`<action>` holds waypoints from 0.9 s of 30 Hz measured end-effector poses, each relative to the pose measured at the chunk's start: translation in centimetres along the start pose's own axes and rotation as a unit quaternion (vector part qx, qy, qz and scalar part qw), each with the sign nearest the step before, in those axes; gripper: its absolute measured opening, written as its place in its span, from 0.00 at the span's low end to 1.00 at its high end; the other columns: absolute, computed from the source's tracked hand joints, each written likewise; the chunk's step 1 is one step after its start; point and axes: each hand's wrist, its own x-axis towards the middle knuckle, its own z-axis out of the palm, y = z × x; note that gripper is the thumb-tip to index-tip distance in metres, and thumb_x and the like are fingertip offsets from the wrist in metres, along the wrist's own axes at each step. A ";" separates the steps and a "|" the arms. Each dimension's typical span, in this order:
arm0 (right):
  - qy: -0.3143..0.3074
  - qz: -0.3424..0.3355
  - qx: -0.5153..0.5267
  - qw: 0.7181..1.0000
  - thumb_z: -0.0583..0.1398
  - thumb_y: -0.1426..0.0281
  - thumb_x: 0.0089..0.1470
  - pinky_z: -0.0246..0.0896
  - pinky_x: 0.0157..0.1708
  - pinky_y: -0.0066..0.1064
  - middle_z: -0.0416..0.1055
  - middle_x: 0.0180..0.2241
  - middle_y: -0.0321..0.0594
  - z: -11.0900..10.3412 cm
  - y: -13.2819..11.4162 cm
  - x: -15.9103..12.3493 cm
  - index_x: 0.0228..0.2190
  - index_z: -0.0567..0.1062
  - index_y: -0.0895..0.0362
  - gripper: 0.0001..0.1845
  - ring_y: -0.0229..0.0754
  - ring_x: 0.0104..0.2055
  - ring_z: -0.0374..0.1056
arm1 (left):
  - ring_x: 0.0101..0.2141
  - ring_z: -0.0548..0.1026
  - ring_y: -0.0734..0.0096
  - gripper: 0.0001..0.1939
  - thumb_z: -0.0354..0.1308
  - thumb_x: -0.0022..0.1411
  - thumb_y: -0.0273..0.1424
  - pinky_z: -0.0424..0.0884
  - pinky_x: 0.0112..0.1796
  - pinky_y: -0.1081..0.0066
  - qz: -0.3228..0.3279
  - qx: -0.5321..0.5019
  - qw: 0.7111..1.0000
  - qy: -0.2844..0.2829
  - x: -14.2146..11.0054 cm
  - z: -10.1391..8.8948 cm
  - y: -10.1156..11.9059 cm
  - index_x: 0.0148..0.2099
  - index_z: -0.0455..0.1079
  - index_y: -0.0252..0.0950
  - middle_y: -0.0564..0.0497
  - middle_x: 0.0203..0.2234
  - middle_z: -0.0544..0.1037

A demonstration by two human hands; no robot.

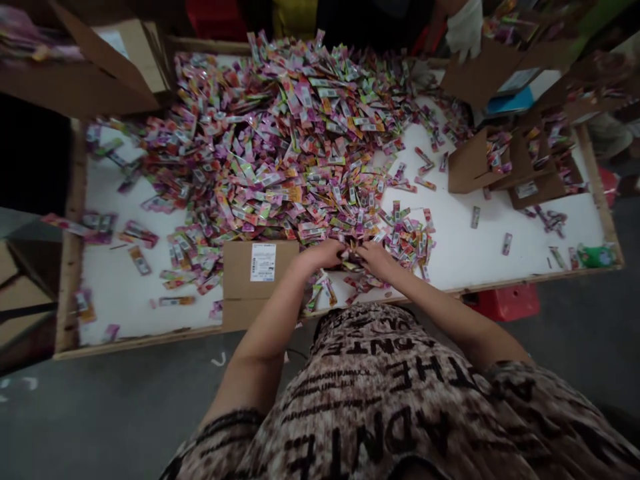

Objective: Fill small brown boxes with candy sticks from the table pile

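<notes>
A large heap of small, colourful stick-shaped packets (290,147) covers the middle of a white table. At the near edge of the heap, my left hand (327,254) has its fingers curled in among packets. My right hand (377,260) faces it from the right, fingers bent and closed on packets between the two hands. The exact number of packets in each hand is too small to make out. Left of my left hand, a closed cardboard box (240,270) with a white label lies at the table's front edge, partly behind my forearm.
A wooden rim (145,345) borders the table. Open cardboard boxes with packets (470,163) stand at the right; another cardboard box (105,87) is at the back left. A co-worker's gloved hand (465,33) is at the far side. A red stool (510,302) stands below the front edge.
</notes>
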 end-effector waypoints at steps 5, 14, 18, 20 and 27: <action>-0.096 0.000 -0.064 0.993 0.54 0.77 0.63 0.63 0.53 0.39 0.72 0.52 0.59 2.1 -2.6 3.9 0.50 0.79 0.65 0.18 0.53 0.54 0.66 | 0.32 0.77 0.66 0.12 0.58 0.63 0.29 0.69 0.37 0.72 -0.053 0.017 0.988 0.142 -2.9 -0.7 0.1 0.38 0.82 0.29 0.47 0.29 0.83; 0.023 0.057 0.185 0.981 0.65 0.70 0.55 0.69 0.47 0.35 0.81 0.41 0.42 -8.9 4.1 0.2 0.45 0.83 0.58 0.15 0.47 0.44 0.75 | 0.51 0.79 0.49 0.32 0.69 0.58 0.37 0.73 0.49 0.67 -0.084 0.086 0.992 -0.040 -0.1 5.3 2.4 0.62 0.72 0.29 0.35 0.52 0.80; 0.223 0.085 0.133 0.962 0.66 0.63 0.55 0.64 0.59 0.45 0.75 0.55 0.48 -11.9 3.9 -0.5 0.58 0.75 0.56 0.29 0.53 0.58 0.68 | 0.51 0.79 0.42 0.31 0.65 0.63 0.36 0.74 0.49 0.59 -0.134 0.155 0.978 -0.035 2.1 6.8 4.2 0.63 0.68 0.24 0.27 0.49 0.79; 0.202 0.093 0.114 0.968 0.65 0.67 0.56 0.64 0.58 0.45 0.76 0.52 0.48 -10.9 2.7 -0.8 0.54 0.78 0.56 0.24 0.52 0.55 0.70 | 0.52 0.78 0.45 0.25 0.59 0.66 0.30 0.73 0.50 0.58 -0.129 0.165 0.978 -0.010 2.5 6.8 4.8 0.64 0.69 0.28 0.30 0.50 0.79; 0.195 0.206 0.194 0.939 0.58 0.74 0.56 0.69 0.47 0.37 0.81 0.38 0.41 -4.1 2.4 -5.3 0.38 0.83 0.56 0.12 0.45 0.40 0.75 | 0.43 0.80 0.55 0.15 0.63 0.60 0.32 0.74 0.48 0.65 -0.065 0.020 0.996 0.058 -0.1 -0.9 2.9 0.48 0.80 0.33 0.45 0.38 0.82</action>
